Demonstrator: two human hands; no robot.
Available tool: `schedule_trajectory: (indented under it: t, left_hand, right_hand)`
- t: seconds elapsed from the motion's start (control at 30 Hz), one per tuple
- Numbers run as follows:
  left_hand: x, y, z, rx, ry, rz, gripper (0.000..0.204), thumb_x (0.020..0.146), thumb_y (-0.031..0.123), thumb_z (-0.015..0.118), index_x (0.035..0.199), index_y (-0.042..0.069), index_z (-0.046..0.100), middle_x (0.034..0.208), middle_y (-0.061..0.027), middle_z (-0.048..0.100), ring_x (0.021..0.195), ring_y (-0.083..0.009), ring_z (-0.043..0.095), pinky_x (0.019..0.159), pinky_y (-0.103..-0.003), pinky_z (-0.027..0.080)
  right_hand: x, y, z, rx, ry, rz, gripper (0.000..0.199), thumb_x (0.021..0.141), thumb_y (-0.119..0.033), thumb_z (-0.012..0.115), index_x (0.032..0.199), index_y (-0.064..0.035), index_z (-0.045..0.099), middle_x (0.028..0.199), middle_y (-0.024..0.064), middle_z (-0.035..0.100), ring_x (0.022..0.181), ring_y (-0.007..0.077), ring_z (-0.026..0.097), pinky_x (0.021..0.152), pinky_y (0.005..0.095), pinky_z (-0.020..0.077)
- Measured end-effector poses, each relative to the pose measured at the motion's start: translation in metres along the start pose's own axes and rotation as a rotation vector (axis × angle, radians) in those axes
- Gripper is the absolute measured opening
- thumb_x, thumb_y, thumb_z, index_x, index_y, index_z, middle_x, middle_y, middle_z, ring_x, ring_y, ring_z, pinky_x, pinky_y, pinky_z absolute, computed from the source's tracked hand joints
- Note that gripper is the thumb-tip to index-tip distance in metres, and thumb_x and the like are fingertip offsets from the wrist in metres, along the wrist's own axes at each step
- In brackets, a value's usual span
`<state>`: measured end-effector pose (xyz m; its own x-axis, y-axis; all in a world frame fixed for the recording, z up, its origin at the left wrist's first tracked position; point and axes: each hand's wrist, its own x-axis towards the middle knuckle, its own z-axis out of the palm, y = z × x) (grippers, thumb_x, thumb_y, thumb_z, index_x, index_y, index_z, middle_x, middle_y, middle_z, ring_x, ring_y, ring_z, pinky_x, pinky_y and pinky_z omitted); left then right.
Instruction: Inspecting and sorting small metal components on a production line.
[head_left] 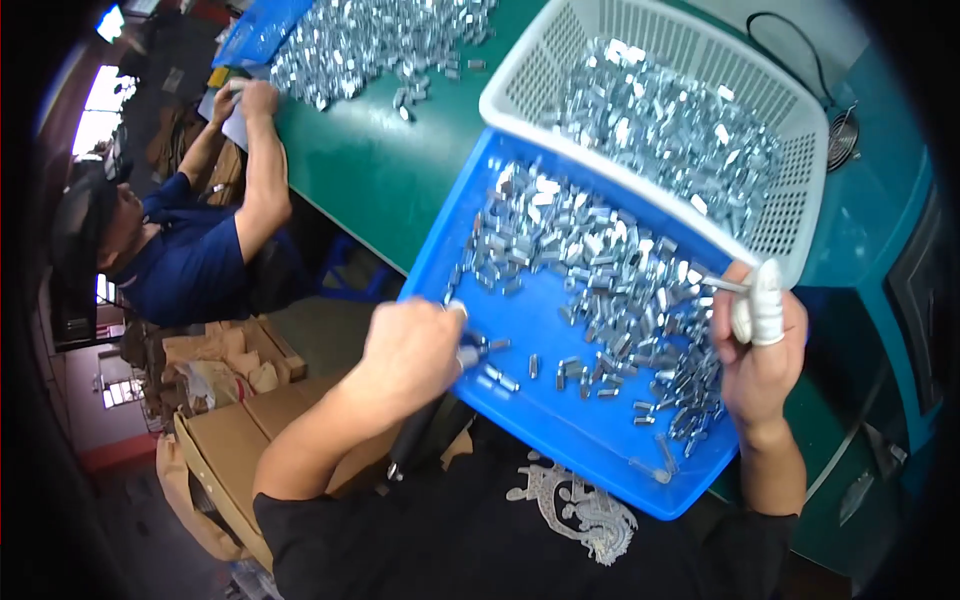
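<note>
I can't tell what my curled left hand [412, 352] holds at nine o'clock; my right hand [762, 335] pinches a slim rod [722, 284] at three. Bumping the blue tray [560, 447] could spill its short metal pieces [600, 240].

Two hands: one left hand [405, 350], one right hand [764, 352]. One thin rod [722, 284] in the right fingers. One blue tray [530, 312] between the fingers, one white basket [545, 75] beyond them. Three metal heaps, their pieces too many to count: one tray heap [610, 262] between the fingers, one basket heap [660, 120] beyond them, one table heap [350, 45] past the left fingers. One co-worker [200, 255] left of the left fingers
</note>
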<state>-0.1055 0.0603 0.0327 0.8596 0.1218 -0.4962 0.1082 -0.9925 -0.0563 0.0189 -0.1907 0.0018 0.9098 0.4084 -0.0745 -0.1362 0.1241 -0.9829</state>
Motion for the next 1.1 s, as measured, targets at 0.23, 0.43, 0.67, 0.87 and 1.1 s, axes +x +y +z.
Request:
schedule_trajectory:
  t: [0.23,0.43,0.67,0.87,1.1]
  left_hand:
    - [0.016,0.008,0.022,-0.213,-0.115,0.051,0.03,0.075,0.036,0.068,0.08,0.007,0.064,0.067,-0.0133,0.063,0.066,-0.0313,0.064,0.062,-0.042,0.05]
    - [0.039,0.032,0.031,-0.497,0.094,0.165,0.026,0.079,0.029,0.068,0.082,0.004,0.061,0.072,-0.0138,0.065,0.067,-0.0302,0.065,0.062,-0.039,0.051]
    - [0.04,0.035,0.0,-0.425,0.274,0.206,0.038,0.075,0.042,0.069,0.076,0.005,0.061,0.065,-0.0135,0.062,0.063,-0.0317,0.063,0.057,-0.041,0.049]
    - [0.019,0.017,0.023,-0.158,-0.224,0.205,0.054,0.066,0.057,0.07,0.075,0.005,0.06,0.069,-0.0142,0.063,0.068,-0.0333,0.064,0.061,-0.043,0.049]
    - [0.029,0.037,0.042,-0.507,-0.106,0.3,0.038,0.065,0.034,0.078,0.082,0.004,0.062,0.074,-0.0142,0.065,0.072,-0.0336,0.064,0.066,-0.043,0.05]
  right_hand:
    - [-0.005,0.011,-0.004,0.048,-0.088,0.003,0.035,0.097,-0.033,0.04,0.08,-0.0062,0.053,0.053,0.0002,0.047,0.043,0.0038,0.035,0.039,0.0197,0.0254]
    - [-0.002,0.015,-0.002,0.028,-0.122,-0.077,0.036,0.098,-0.033,0.039,0.078,-0.006,0.052,0.056,0.0001,0.048,0.043,0.0036,0.036,0.039,0.0195,0.0252]
    - [0.003,0.02,-0.004,0.059,-0.071,-0.057,0.035,0.097,-0.032,0.039,0.078,-0.0063,0.052,0.056,0.0,0.047,0.042,0.004,0.034,0.038,0.0201,0.0247]
    - [0.004,0.02,-0.009,0.071,-0.054,-0.023,0.037,0.097,-0.035,0.04,0.087,-0.003,0.055,0.057,0.0011,0.048,0.041,0.0046,0.033,0.037,0.0181,0.0259]
    - [0.003,0.018,-0.007,0.093,-0.077,0.011,0.038,0.098,-0.036,0.038,0.09,-0.0026,0.055,0.058,0.0019,0.047,0.042,0.0052,0.035,0.037,0.0181,0.0268]
